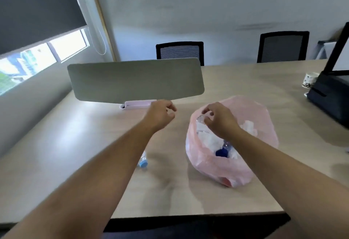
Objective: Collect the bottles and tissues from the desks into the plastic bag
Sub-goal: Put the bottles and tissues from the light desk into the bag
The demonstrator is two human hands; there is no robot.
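Right now the loose bottle (143,160) lies on the desk (75,144) at about 7 o'clock from my left hand (162,114), back toward me and half hidden under that forearm. Its long axis runs roughly 12 to 6, with the pale blue cap at the near end. The left hand is the nearer one; its fingers are loosely curled and hold nothing. My right hand (217,120) hangs over the mouth of the plastic bag (260,117), at 3 o'clock from the bottle, fingers curled by something clear. Whether they pinch it I cannot tell. Tissues (207,140) and a dark-capped bottle (221,152) lie inside. Only my own forearm is in the way, I judge; the divider panel (136,80) at 12 o'clock and the mug (309,80) at 2 stand well apart.
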